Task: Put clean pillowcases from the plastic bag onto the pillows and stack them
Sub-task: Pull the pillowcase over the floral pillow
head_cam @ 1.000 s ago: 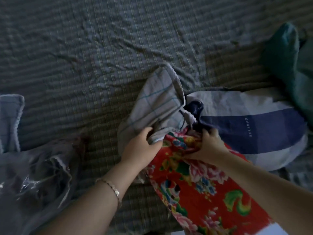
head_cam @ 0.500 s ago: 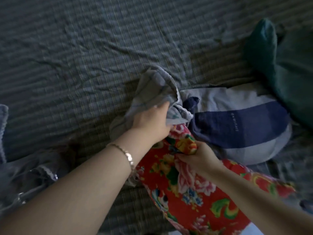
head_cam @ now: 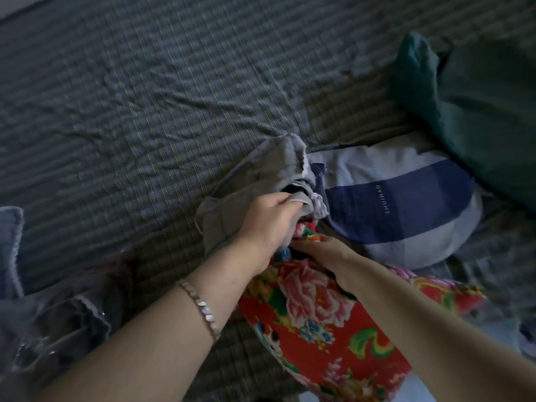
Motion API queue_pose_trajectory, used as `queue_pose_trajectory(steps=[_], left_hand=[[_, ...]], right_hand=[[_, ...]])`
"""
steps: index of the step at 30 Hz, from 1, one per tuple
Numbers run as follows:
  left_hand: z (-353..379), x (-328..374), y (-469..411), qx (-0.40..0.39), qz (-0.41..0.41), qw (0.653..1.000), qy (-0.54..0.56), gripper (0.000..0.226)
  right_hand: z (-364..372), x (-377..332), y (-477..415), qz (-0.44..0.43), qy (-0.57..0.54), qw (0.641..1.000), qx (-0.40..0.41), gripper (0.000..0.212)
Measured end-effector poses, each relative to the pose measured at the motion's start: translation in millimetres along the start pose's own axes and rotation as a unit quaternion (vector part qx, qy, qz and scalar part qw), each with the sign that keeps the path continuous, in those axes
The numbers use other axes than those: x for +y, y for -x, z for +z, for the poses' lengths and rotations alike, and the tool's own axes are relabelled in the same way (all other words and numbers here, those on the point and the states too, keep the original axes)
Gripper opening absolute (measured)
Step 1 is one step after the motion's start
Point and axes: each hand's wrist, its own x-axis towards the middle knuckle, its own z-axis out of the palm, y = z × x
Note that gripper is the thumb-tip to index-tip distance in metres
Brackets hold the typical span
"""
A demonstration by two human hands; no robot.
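Observation:
A red floral pillow (head_cam: 316,311) lies on the bed at the lower middle. Its far end sits at the mouth of a grey checked pillowcase (head_cam: 261,172), which is bunched up beyond it. My left hand (head_cam: 269,219) grips the edge of the pillowcase opening. My right hand (head_cam: 322,252) holds the top corner of the floral pillow just below that opening; its fingertips are hidden. A pillow in a white and navy striped case (head_cam: 406,210) lies just right of the pillowcase. The clear plastic bag (head_cam: 52,329) lies at the lower left with pale blue fabric in it.
A dark green cushion (head_cam: 478,105) sits at the far right, behind the striped pillow. A grey striped sheet (head_cam: 145,111) covers the bed. A pale blue fabric edge (head_cam: 10,245) shows at the left border.
My left hand has pulled the pillowcase opening further over the end of the floral pillow, and less of the pillow's top shows. The camera has shifted so the scene sits more to the right.

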Motion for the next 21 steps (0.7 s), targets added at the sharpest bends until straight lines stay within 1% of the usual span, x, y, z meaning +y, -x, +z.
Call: queue_pose_trajectory(steps=[1,2,3,4,5,6,7,8,9,10,11,12,13,14,15,17,18,20,21], left_hand=[[-7,1,-1,0.01,0.003,1.0,0.013,0.024],[-15,2,-4,0.025,0.024,0.999,-0.003,0.02],[-24,5,-6,0.043,0.062,0.996,-0.055,0.018],[-33,7,-9,0.058,0.107,0.983,-0.137,0.017],[-38,8,-11,0.063,0.142,0.957,-0.246,0.019],[-38,10,-8,0.059,0.165,0.918,-0.355,0.022],[-36,10,-5,0.048,0.188,0.877,-0.44,0.023],[-29,9,-1,0.037,0.216,0.847,-0.485,0.02],[-22,7,3,0.029,0.243,0.829,-0.502,0.02],[-15,4,7,0.028,0.269,0.829,-0.49,0.022],[-10,0,11,0.024,0.291,0.842,-0.454,0.025],[-6,-5,13,0.017,0.31,0.86,-0.404,0.028],[-3,-10,14,0.004,0.329,0.872,-0.362,0.03],[-1,-17,15,-0.014,0.347,0.875,-0.337,0.031],[1,-23,16,-0.033,0.357,0.875,-0.324,0.033],[4,-34,14,-0.052,0.361,0.875,-0.318,0.036],[6,-37,12,-0.051,0.362,0.876,-0.316,0.037],[9,-41,10,-0.034,0.362,0.879,-0.308,0.037],[11,-41,11,-0.023,0.362,0.881,-0.302,0.038]], right_hand=[[2,0,-3,-0.035,-0.017,0.999,0.015,0.018],[3,0,-3,-0.076,-0.029,0.996,0.029,0.015],[4,0,-3,-0.128,-0.032,0.991,0.038,0.011],[5,1,-2,-0.183,-0.011,0.982,0.053,0.009],[7,2,-1,-0.238,0.037,0.968,0.075,0.009],[10,5,2,-0.284,0.093,0.949,0.099,0.008],[13,8,4,-0.325,0.139,0.928,0.117,0.006],[15,9,6,-0.363,0.17,0.907,0.133,0.005],[17,10,7,-0.391,0.191,0.888,0.146,0.007],[16,10,8,-0.41,0.202,0.875,0.16,0.011],[16,10,9,-0.423,0.199,0.867,0.175,0.016],[15,10,9,-0.426,0.18,0.865,0.196,0.025],[13,10,9,-0.417,0.147,0.87,0.217,0.035],[11,12,7,-0.399,0.108,0.879,0.236,0.04],[9,15,6,-0.373,0.078,0.888,0.256,0.039],[9,21,6,-0.315,0.041,0.899,0.303,0.028],[9,23,6,-0.291,0.003,0.903,0.315,0.021],[7,22,7,-0.253,-0.063,0.909,0.324,0.01],[5,20,8,-0.238,-0.076,0.91,0.33,0.005]])
